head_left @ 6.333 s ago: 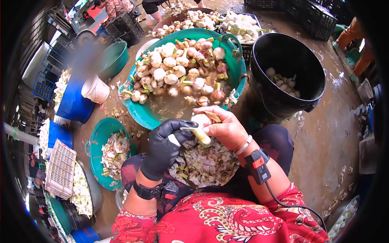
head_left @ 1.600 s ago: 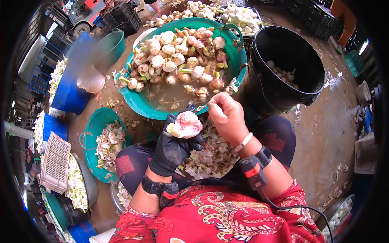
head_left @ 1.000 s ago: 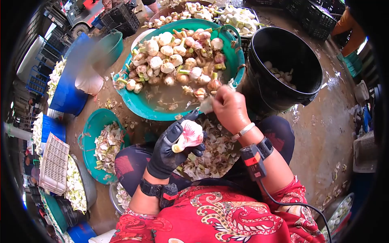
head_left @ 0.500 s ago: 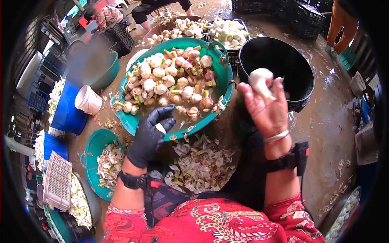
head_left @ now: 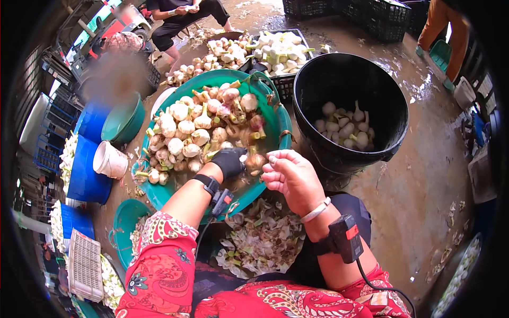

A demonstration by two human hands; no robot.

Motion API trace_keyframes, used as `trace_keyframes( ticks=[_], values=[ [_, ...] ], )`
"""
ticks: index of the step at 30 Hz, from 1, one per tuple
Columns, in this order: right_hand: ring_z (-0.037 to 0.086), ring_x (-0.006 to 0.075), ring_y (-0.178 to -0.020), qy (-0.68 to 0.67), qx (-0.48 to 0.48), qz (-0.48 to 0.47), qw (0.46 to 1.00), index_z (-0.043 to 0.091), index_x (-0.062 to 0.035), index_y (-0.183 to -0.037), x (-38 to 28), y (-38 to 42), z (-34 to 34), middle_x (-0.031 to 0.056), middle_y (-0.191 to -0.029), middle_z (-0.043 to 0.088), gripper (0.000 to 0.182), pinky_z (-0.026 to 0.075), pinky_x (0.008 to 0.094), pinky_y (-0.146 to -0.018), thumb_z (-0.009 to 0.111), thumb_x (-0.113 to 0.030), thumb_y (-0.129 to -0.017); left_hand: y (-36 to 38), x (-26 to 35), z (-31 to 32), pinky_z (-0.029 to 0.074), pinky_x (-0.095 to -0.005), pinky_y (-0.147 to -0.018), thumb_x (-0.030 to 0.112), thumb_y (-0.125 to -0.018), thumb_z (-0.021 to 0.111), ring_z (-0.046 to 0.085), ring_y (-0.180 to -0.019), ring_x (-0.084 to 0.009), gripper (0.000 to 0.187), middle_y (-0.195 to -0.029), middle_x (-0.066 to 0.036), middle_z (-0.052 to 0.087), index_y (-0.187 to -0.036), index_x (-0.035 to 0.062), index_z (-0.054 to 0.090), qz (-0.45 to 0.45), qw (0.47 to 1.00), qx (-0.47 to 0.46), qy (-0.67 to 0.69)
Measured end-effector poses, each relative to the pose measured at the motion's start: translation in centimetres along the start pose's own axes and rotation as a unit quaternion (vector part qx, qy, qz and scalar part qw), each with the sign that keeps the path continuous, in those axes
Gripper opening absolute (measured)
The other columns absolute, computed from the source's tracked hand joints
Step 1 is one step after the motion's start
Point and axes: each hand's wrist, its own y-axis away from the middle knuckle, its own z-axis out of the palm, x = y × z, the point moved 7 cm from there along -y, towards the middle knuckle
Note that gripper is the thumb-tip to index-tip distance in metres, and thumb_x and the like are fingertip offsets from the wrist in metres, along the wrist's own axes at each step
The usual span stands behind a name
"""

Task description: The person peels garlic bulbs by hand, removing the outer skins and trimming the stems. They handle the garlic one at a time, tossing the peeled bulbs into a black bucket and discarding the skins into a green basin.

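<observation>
My left hand [head_left: 230, 163], in a black glove, reaches over the front of the green basin [head_left: 287, 114]. Its fingers are closed against a brownish garlic bulb [head_left: 256, 162], partly hidden from me; a small white bit shows at the glove's edge. Just right of that bulb is my bare right hand [head_left: 294, 180], its fingers curled and the thumb and forefinger close together. Whatever may be in that pinch is too small to make out. Unpeeled garlic bulbs [head_left: 185, 127] are heaped in the basin, and cleaned white bulbs [head_left: 344, 127] lie inside the black bucket [head_left: 313, 146].
Garlic skins [head_left: 262, 238] are piled below the basin. A crate of white garlic [head_left: 278, 53] stands behind it. To the left are a white pail [head_left: 110, 160], blue tubs [head_left: 90, 169] and a small green basin [head_left: 123, 233]. Another person [head_left: 185, 18] sits at the back.
My right hand, which held a white garlic bulb by the bucket, has moved left and down to the basin without it. My gloved hand has reached into the basin. The view has shifted.
</observation>
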Motion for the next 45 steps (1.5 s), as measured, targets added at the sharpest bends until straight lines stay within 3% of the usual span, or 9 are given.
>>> trace_keyframes(
  ticks=[4, 7, 14, 19, 24, 27, 29, 38, 45],
  values=[
    [0.062, 0.0127, -0.082, 0.066, -0.011, -0.007, 0.998, 0.055, -0.0042, -0.116, 0.9, -0.5, 0.5, 0.008, -0.099, 0.061, 0.033, 0.051, 0.0259, -0.068, 0.063, -0.021, -0.089, 2.7, -3.3, -1.3, 0.05, -0.0307, -0.083, 0.016, -0.079, 0.068, 0.063, -0.096, -0.0189, 0.049, -0.103, -0.012, 0.067, -0.126, 0.0051, 0.056, -0.079, 0.89, -0.024, 0.449],
    [0.052, 0.0174, -0.111, 0.102, -0.057, 0.059, 0.991, 0.026, -0.0111, -0.145, 3.9, 0.8, 3.8, 0.0135, -0.126, 0.05, 0.075, 0.045, 0.0354, -0.087, 0.068, -0.032, -0.087, 9.8, -0.1, -4.8, 0.048, -0.028, -0.087, 0.006, -0.083, 0.064, 0.058, -0.102, -0.0131, 0.05, -0.112, -0.008, 0.062, -0.13, 0.0011, 0.048, 0.033, 0.888, 0.09, 0.45],
    [0.05, 0.0111, -0.071, 0.041, -0.117, 0.052, 0.991, 0.035, -0.0056, -0.123, 7.8, 2.5, 5.4, 0.0042, -0.087, 0.051, 0.039, 0.043, 0.0248, -0.059, 0.057, -0.012, -0.091, 20.9, 0.2, 0.0, 0.053, -0.0305, -0.082, 0.011, -0.092, 0.06, 0.064, -0.085, -0.016, 0.041, -0.101, -0.009, 0.064, -0.13, 0.0013, 0.049, -0.031, 0.599, 0.239, 0.764],
    [0.054, 0.0119, -0.076, 0.073, -0.251, 0.138, 0.955, 0.045, -0.0039, -0.118, 9.4, 4.5, 6.9, 0.0037, -0.086, 0.054, 0.034, 0.045, 0.0248, -0.061, 0.061, -0.017, -0.09, 22.6, 0.9, 0.3, 0.051, -0.0266, -0.075, 0.013, -0.095, 0.057, 0.061, -0.082, -0.0127, 0.036, -0.098, -0.006, 0.064, -0.128, 0.0008, 0.054, 0.002, 0.602, 0.192, 0.775],
    [0.062, 0.0293, -0.092, 0.469, -0.226, -0.4, 0.754, 0.052, -0.0016, -0.123, 6.1, 6.4, 8.4, 0.0164, -0.103, 0.062, 0.062, 0.05, 0.0348, -0.084, 0.081, -0.026, -0.074, 23.0, 0.9, 0.8, 0.049, -0.0256, -0.076, 0.009, -0.096, 0.053, 0.058, -0.082, -0.0091, 0.027, -0.098, -0.003, 0.063, -0.119, -0.0015, 0.06, 0.005, 0.605, 0.196, 0.771],
    [0.062, 0.0262, -0.095, 0.447, -0.211, -0.407, 0.768, 0.053, -0.0015, -0.123, 5.7, 6.5, 8.4, 0.0154, -0.107, 0.061, 0.065, 0.049, 0.033, -0.086, 0.083, -0.023, -0.07, 23.4, 1.4, -0.3, 0.048, -0.0249, -0.078, 0.012, -0.096, 0.054, 0.058, -0.085, -0.0083, 0.024, -0.099, -0.003, 0.062, -0.115, -0.0017, 0.061, 0.026, 0.733, 0.252, 0.631],
    [0.061, 0.023, -0.096, 0.416, -0.195, -0.338, 0.821, 0.054, -0.0013, -0.123, 6.4, 5.9, 7.8, 0.0136, -0.107, 0.061, 0.065, 0.048, 0.0315, -0.087, 0.084, -0.022, -0.069, 22.9, 1.3, 0.2, 0.049, -0.0239, -0.073, 0.014, -0.095, 0.058, 0.059, -0.083, -0.0078, 0.023, -0.099, -0.002, 0.065, -0.113, 0.0004, 0.063, 0.009, 0.607, 0.25, 0.754],
    [0.059, 0.0123, -0.095, 0.025, -0.182, 0.053, 0.982, 0.05, 0.0003, -0.126, 9.9, 3.7, 5.1, 0.0052, -0.107, 0.061, 0.056, 0.05, 0.0266, -0.083, 0.077, -0.005, -0.077, 22.9, 1.3, 2.0, 0.053, -0.0283, -0.068, 0.006, -0.097, 0.048, 0.066, -0.077, -0.0169, 0.017, -0.091, -0.009, 0.067, -0.104, -0.0031, 0.06, -0.002, 0.679, 0.198, 0.707],
    [0.058, 0.0133, -0.1, 0.079, -0.173, -0.008, 0.982, 0.047, 0.0004, -0.13, 8.9, 4.1, 5.7, 0.0069, -0.111, 0.061, 0.06, 0.049, 0.0259, -0.087, 0.076, -0.004, -0.078, 22.9, 2.1, -0.1, 0.053, -0.0269, -0.069, 0.009, -0.094, 0.053, 0.064, -0.08, -0.0133, 0.021, -0.095, -0.007, 0.067, -0.111, -0.0009, 0.061, 0.0, 0.676, 0.24, 0.696]
  ],
)
